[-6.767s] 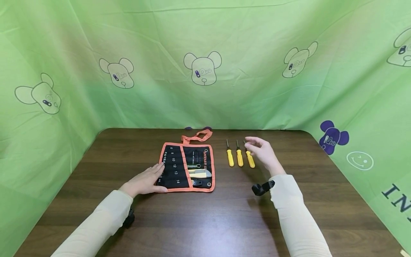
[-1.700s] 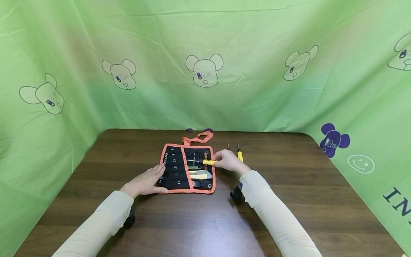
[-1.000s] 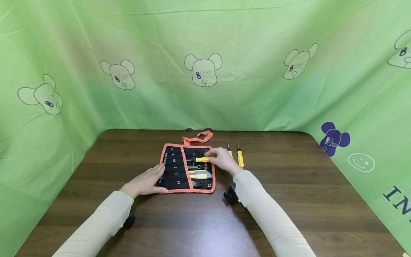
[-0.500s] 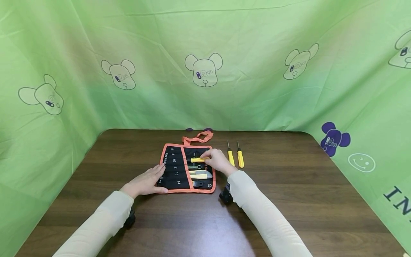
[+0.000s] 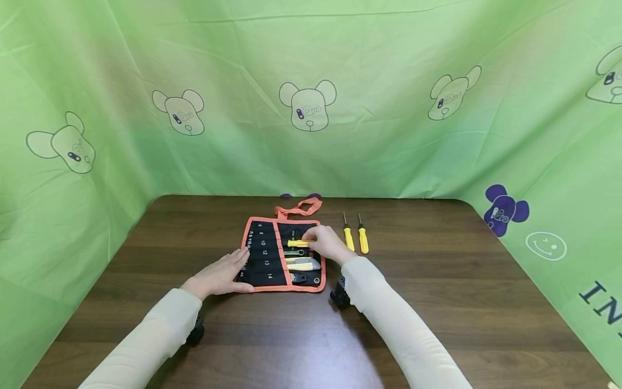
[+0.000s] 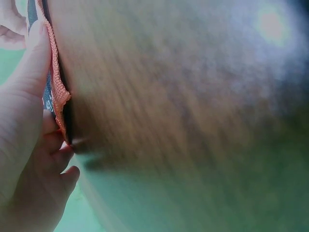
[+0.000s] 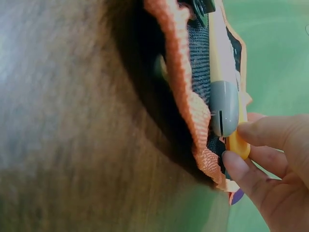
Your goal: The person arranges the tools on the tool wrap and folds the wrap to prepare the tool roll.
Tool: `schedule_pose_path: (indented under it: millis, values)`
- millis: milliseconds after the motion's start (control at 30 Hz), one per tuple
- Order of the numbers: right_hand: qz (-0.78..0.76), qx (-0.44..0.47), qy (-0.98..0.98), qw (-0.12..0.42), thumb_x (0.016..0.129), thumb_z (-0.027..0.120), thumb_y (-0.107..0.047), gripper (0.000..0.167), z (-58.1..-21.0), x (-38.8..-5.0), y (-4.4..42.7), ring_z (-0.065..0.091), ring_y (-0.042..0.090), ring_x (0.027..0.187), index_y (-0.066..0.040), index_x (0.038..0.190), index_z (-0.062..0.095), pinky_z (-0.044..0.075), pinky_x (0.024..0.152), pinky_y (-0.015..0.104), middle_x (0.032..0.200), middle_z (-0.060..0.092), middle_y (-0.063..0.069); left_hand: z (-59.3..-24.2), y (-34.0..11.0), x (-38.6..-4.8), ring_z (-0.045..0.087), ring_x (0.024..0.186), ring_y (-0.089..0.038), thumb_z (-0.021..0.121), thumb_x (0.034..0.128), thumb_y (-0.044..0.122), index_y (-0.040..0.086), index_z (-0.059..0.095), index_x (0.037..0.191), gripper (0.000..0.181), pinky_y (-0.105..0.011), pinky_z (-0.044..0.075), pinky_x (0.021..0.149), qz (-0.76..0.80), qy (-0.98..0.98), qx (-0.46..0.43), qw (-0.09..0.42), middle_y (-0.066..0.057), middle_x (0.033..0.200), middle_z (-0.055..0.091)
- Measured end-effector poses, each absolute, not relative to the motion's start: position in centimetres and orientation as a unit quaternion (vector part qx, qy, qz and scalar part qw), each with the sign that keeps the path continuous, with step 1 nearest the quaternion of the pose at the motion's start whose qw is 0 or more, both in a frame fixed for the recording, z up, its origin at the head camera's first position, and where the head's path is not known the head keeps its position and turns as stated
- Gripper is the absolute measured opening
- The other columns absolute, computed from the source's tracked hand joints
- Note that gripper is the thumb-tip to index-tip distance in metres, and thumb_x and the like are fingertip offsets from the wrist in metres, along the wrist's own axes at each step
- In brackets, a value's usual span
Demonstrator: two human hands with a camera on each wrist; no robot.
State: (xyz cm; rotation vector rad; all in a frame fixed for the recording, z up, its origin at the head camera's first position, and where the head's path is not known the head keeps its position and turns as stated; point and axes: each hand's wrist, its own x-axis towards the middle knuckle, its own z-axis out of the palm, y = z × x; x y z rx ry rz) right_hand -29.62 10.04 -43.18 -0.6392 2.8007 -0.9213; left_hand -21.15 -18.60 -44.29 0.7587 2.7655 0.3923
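A black tool roll (image 5: 266,265) with orange binding lies spread on the table. My left hand (image 5: 218,274) rests on its left edge, thumb along the near corner; the left wrist view shows the thumb on the orange edging (image 6: 59,92). My right hand (image 5: 329,244) pinches the end of a yellow screwdriver (image 5: 296,243) between thumb and fingers. The screwdriver's shaft is hidden in a pocket of the roll. Below it in the pockets sit a small wrench (image 5: 293,253), a utility knife (image 5: 303,265) and a black-ended tool (image 5: 298,277). The knife's grey end (image 7: 225,108) shows beside my fingertips.
Two more yellow screwdrivers, a left one (image 5: 348,239) and a right one (image 5: 363,240), lie side by side right of the roll, tips away from me. An orange strap (image 5: 303,207) extends from the roll's far edge. Green printed cloth (image 5: 369,156) hangs behind the brown table (image 5: 272,340).
My right hand has taken the rightmost screwdriver from the row of three and brought it left to the roll. The screwdriver has slid leftward into a pocket. My left hand has stayed put.
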Motion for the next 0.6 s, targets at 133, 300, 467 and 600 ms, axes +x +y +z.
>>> schedule_pose_path:
  millis: [133, 300, 467, 600]
  values:
    - [-0.287, -0.226, 0.929, 0.054, 0.087, 0.06, 0.001, 0.015, -43.21, -29.69, 9.93, 0.06, 0.018, 0.089, -0.004, 0.097, 0.07, 0.049, 0.078, 0.033, 0.094, 0.066, 0.006, -44.34, -18.62, -21.14, 0.016, 0.135, -0.034, 0.056, 0.0807, 0.061, -0.005, 0.024, 0.143, 0.096, -0.045, 0.019, 0.107, 0.134, 0.948, 0.26, 0.123, -0.021, 0.149, 0.017]
    - [-0.277, -0.227, 0.932, 0.053, 0.087, 0.059, 0.002, 0.017, -43.17, -29.81, 9.8, 0.059, 0.018, 0.086, -0.004, 0.096, 0.071, 0.049, 0.077, 0.032, 0.093, 0.067, 0.006, -44.36, -18.63, -21.14, 0.016, 0.135, -0.034, 0.056, 0.0802, 0.062, -0.005, 0.024, 0.143, 0.096, -0.045, 0.019, 0.107, 0.133, 0.948, 0.261, 0.123, -0.02, 0.149, 0.017]
    - [-0.276, -0.224, 0.933, 0.056, 0.088, 0.058, 0.002, 0.018, -43.13, -29.93, 9.75, 0.058, 0.017, 0.085, -0.004, 0.097, 0.071, 0.049, 0.074, 0.031, 0.095, 0.066, 0.006, -44.27, -18.59, -21.12, 0.016, 0.135, -0.034, 0.056, 0.0807, 0.06, -0.004, 0.024, 0.143, 0.095, -0.045, 0.018, 0.107, 0.133, 0.948, 0.259, 0.126, -0.02, 0.149, 0.017]
    - [-0.281, -0.225, 0.931, 0.059, 0.089, 0.057, 0.002, 0.018, -42.93, -29.87, 9.75, 0.059, 0.017, 0.083, -0.004, 0.098, 0.071, 0.05, 0.073, 0.03, 0.095, 0.066, 0.007, -44.22, -18.55, -21.15, 0.016, 0.135, -0.034, 0.057, 0.0809, 0.059, -0.004, 0.024, 0.143, 0.095, -0.045, 0.018, 0.107, 0.134, 0.948, 0.258, 0.127, -0.02, 0.149, 0.017]
